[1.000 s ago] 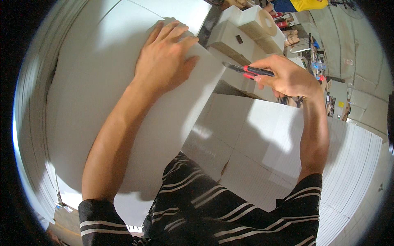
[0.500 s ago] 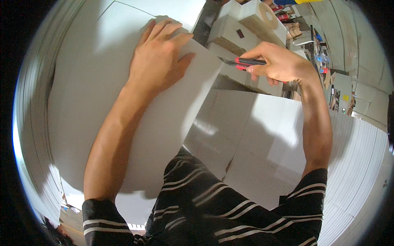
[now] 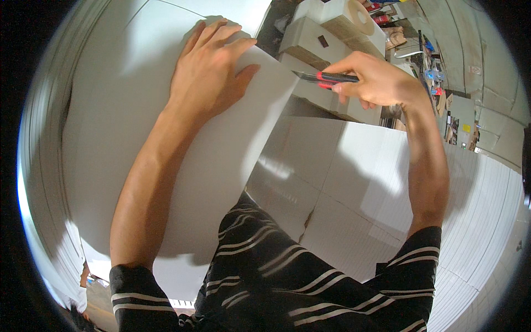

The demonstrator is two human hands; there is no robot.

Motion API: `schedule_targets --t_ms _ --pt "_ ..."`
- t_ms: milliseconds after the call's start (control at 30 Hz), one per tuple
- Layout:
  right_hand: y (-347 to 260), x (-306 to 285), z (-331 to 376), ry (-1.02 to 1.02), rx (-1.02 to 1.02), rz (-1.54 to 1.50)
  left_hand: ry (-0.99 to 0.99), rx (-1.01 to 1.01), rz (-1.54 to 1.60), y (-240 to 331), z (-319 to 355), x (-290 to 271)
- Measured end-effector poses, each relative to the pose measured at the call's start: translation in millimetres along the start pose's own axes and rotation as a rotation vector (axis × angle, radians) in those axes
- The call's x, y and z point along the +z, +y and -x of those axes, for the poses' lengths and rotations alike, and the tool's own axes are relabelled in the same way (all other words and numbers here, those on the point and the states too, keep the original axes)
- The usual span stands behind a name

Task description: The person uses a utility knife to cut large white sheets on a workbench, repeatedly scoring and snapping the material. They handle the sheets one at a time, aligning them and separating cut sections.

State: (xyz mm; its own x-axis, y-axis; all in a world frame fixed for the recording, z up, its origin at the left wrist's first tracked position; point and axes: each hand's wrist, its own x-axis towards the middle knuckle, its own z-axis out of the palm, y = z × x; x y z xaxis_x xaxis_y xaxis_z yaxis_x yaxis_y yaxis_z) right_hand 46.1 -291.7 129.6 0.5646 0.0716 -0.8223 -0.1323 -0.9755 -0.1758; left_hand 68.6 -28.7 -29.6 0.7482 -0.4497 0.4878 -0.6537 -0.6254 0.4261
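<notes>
The white board (image 3: 182, 166) lies flat under the left hand (image 3: 213, 66), palm spread and pressing near its far corner. Just right of that corner, the right hand (image 3: 376, 83) grips a red utility knife (image 3: 326, 77), blade out at the edge (no cut line shows yet). Beyond the corner sit cardboard boxes (image 3: 321, 39).

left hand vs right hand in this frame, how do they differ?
Pose: the left hand lies flat, fingers spread, palm down; the right hand is curled into a grip.
Contact: the left hand presses on the big white board; the right hand holds a red and black utility knife, blade toward the board's edge.
Place: the left hand sits over the board, the right hand off its right edge.
Both are bare.
</notes>
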Motion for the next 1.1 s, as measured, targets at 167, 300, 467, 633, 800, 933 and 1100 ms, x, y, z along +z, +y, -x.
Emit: schedule_targets --t_ms 167,300,467,633,800,933,1100 --pt "23 83 -62 -0.148 0.079 0.24 0.007 0.001 0.018 -2 0 -1" --pt "66 123 -80 0.233 0.019 -0.22 -0.021 -0.022 -0.008 1 -1 -4" --pt "68 148 -58 0.496 -0.073 -1.046 0.005 -0.099 0.135 -1 -11 -5" --pt "23 187 -55 0.468 -0.377 -1.835 0.078 -0.179 0.32 -12 -13 -5" --pt "2 180 -67 0.737 -0.389 -1.551 0.023 -0.219 0.304 -18 -15 -6" --pt "-1 172 -75 1.087 -0.513 -0.942 -0.082 -0.321 0.317 -23 -15 -6" --pt "3 170 -83 1.108 -0.422 -0.761 0.141 -0.08 0.323 -29 -14 5"
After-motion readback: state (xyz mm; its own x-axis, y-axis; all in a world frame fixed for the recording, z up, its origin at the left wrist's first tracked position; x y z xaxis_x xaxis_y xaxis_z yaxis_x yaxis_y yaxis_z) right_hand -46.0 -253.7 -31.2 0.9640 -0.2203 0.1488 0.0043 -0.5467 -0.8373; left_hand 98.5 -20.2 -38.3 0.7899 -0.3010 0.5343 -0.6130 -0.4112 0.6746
